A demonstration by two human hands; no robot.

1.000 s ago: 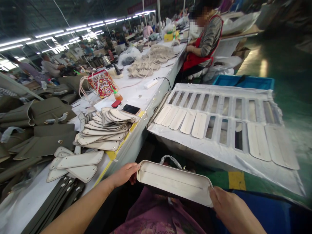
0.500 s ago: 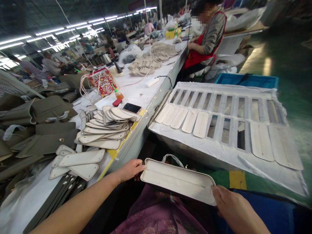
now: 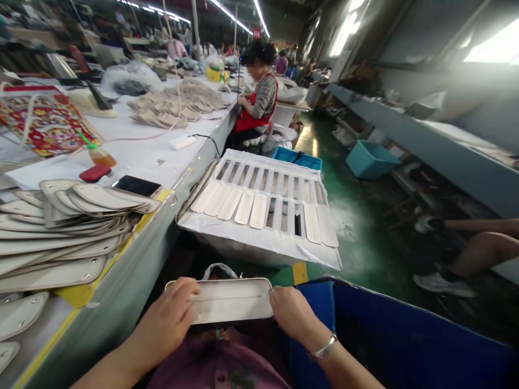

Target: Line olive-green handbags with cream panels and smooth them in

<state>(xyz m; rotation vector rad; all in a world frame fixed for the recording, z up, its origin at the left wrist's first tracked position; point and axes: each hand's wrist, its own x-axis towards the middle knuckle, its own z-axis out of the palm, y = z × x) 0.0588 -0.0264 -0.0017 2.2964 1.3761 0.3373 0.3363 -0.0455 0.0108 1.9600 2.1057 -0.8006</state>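
I hold a long cream leather panel flat above my lap, at the bottom centre. My left hand grips its left end, fingers curled over the top edge. My right hand grips the right end, with a silver bracelet at the wrist. A pile of similar cream panels lies on the white worktable to my left. Ahead, a slotted white rack carries several cream strips laid side by side.
A phone, a red case and an orange glue bottle lie on the table. A blue bin stands at my right. A seated worker in a red apron is farther along. Another person's legs stretch in from the right.
My view has swung right and pulled back, so the aisle and right wall now show. My hands have closed in along the panel, which sits nearer the centre.
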